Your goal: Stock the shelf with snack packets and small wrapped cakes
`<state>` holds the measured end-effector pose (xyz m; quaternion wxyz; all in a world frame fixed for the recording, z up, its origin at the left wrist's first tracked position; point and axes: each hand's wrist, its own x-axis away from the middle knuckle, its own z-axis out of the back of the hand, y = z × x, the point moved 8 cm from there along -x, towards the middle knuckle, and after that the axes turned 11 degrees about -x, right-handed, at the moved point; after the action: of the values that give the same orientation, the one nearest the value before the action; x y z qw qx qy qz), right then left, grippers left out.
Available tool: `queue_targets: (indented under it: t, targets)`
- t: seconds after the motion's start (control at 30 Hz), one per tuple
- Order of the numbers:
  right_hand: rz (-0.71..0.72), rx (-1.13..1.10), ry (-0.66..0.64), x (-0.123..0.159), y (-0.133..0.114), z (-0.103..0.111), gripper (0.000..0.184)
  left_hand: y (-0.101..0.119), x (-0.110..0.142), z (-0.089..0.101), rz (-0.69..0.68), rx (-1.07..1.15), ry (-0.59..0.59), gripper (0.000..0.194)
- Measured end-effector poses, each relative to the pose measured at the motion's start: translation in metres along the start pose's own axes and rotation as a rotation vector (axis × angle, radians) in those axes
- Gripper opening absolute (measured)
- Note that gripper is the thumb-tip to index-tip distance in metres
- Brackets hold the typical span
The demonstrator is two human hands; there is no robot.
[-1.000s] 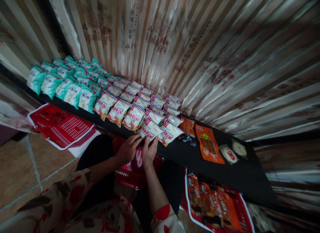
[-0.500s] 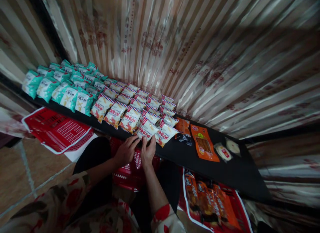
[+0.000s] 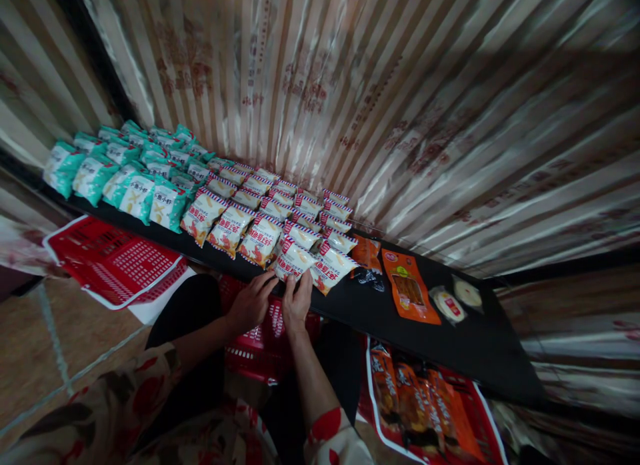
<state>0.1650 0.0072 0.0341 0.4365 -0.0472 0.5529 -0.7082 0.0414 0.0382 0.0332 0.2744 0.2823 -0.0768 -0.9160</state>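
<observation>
A small white snack bag (image 3: 293, 257) with a striped top edge leans in the front row of similar bags on a narrow black shelf (image 3: 360, 313). At its lower left corner, my left hand (image 3: 251, 302) has its fingers bent together against the bag. My right hand (image 3: 297, 300) pinches the lower right part, thumb and forefinger at the edge. Another white snack bag (image 3: 330, 268) stands just right of my right hand. My fingertips partly cover the bag's bottom.
Teal snack bags (image 3: 137, 195) fill the shelf's left end. To the right lie an orange packet (image 3: 410, 288) and round wrapped items (image 3: 449, 305). Below are a red basket (image 3: 120, 258), another red basket (image 3: 260, 358) between my knees, and orange packs (image 3: 425, 405) in a third. A striped curtain (image 3: 310, 72) hangs behind.
Both hands stay at the bottom of the same bag with almost no movement. The rows of bags look the same.
</observation>
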Motion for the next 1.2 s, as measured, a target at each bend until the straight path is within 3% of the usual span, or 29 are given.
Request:
queue_targets:
  t: [0.7,1.2]
  targets:
    - [-0.046,0.011,0.043,0.007,0.008,0.004,0.058,0.003,0.001,0.002,-0.008,-0.009,0.014,0.052]
    - [0.01,-0.05,0.05,0.002,0.006,0.007,0.048,0.013,-0.012,0.007,-0.034,-0.079,0.021,0.05]
